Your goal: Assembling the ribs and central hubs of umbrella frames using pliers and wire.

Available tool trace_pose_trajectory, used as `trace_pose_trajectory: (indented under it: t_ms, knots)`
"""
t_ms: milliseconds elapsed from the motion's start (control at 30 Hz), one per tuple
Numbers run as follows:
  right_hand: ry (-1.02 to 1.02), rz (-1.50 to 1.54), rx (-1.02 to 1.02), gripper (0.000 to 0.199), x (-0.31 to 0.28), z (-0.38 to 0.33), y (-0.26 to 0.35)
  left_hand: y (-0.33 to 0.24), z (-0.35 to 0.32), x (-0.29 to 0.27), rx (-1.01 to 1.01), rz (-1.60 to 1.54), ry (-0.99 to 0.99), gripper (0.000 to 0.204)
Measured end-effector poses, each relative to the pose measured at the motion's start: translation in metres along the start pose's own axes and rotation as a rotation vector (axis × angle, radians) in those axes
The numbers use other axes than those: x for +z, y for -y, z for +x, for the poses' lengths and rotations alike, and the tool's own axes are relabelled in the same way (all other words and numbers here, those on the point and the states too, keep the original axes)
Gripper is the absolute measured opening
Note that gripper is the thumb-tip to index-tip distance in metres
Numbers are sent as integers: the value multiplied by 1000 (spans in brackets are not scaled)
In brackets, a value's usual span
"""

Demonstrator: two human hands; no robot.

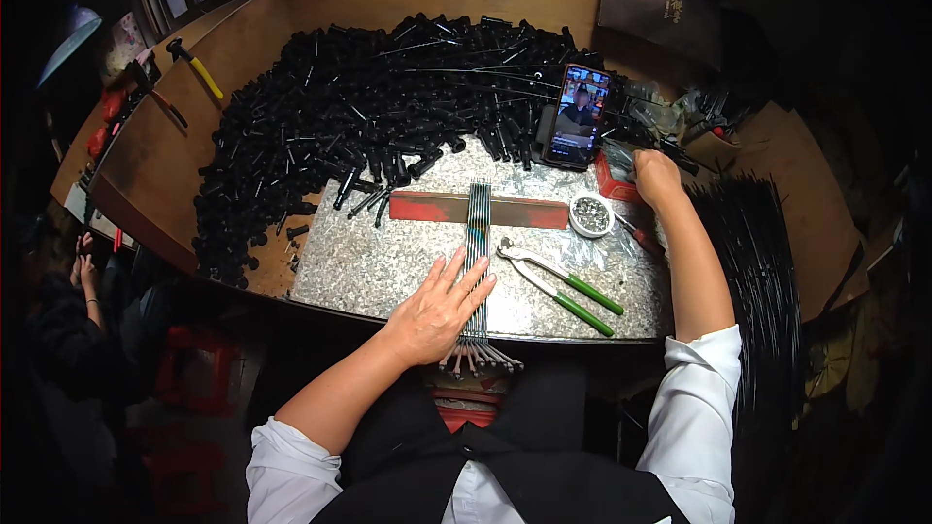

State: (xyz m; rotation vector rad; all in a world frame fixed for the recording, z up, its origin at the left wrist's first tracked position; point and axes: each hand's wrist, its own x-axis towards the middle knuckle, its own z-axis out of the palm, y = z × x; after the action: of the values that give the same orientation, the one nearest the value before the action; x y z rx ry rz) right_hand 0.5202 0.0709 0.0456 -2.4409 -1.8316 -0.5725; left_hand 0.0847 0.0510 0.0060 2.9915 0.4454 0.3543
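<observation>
My left hand [437, 313] lies flat with its fingers spread across a row of thin metal rods [479, 223]. The rods rest side by side over a red and dark bar [422, 207], and their knobbed lower ends fan out past the table's front edge. At the right, my right hand [656, 178] is curled closed beside a small red box [616, 178]; whatever its fingers hold is hidden. Green-handled pincers [568, 291] lie on the speckled tabletop [340, 277]. A white round tub [591, 215] of small shiny metal pieces stands between the bar and the red box.
A large heap of black tubular parts [330, 107] fills the back and left. A phone [580, 116] stands upright before it. Long black rods [743, 281] are bunched at the right. A yellow-handled hammer [199, 70] hangs on the wooden rim. Another person's hands [85, 267] show far left.
</observation>
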Motion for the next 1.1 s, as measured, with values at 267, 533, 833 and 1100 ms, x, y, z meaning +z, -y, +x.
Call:
trace_pose_trajectory:
  t_ms: [267,533,833,1100]
  knots:
    - [-333,345,-14,21,-47,-31,28,1,-1,1,11,-12,10,84]
    - [-303,541,-318,14,-124,-104,107,-3,-6,-8,28,-33,-51,105]
    - [-313,818,-550,12,-203,-173,145,-30,-2,-83,178,-1148,-282,79]
    - [-348,869,-612,29,-223,-190,162,-57,4,-121,173,-1008,-514,22]
